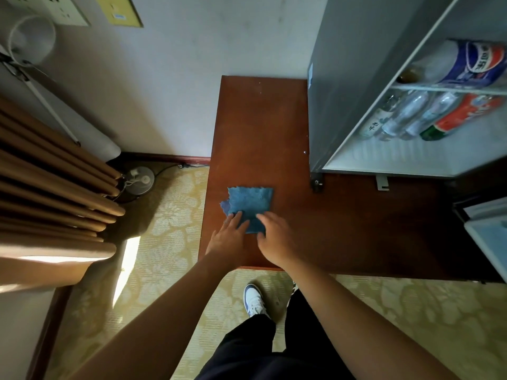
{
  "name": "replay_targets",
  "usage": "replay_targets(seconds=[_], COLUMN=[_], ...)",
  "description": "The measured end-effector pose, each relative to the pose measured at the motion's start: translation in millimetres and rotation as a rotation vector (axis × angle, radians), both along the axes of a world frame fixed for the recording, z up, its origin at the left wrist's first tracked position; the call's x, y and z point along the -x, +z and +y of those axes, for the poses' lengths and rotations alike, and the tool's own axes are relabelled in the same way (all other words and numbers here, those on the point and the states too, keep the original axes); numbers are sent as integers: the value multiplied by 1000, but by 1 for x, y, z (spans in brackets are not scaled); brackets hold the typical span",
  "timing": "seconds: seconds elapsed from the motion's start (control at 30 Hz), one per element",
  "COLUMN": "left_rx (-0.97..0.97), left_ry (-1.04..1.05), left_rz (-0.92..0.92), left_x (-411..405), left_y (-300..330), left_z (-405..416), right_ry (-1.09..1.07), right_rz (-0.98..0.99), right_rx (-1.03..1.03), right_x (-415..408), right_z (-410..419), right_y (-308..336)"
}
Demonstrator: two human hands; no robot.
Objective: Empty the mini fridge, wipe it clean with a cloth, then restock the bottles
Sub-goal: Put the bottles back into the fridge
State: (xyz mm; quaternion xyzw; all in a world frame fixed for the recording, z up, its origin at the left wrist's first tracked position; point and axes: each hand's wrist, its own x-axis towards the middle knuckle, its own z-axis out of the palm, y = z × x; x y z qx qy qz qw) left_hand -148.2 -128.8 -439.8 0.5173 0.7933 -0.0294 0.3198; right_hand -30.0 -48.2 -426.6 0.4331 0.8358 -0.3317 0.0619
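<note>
Both hands, the left hand and the right hand, lie close together with flat fingers on the folded cloth on the counter, and the fridge beside it holds bottles, so the person should probably leave the cloth here, off the route to the fridge, and empty the shelves first.

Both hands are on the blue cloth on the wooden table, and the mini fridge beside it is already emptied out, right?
Not emptied: the head view shows bottles on the mini fridge shelves. The left hand and right hand do rest on the blue cloth on the wooden table.
</note>
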Motion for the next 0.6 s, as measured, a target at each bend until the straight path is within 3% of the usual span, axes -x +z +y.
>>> replay_targets(seconds=[0.1, 0.33, 0.6], left_rx=[22, 32, -60], left_ry=[5, 103, 211], left_rz=[24, 65, 80], left_x=[2, 6, -10], left_y=[-4, 0, 23], left_z=[-2, -23, -35], right_ry=[122, 211, 111], right_rz=[-97, -97, 5], right_rx=[-24, -4, 78], right_x=[-2, 9, -18], right_z=[-6, -17, -16], right_y=[-8, -10, 8])
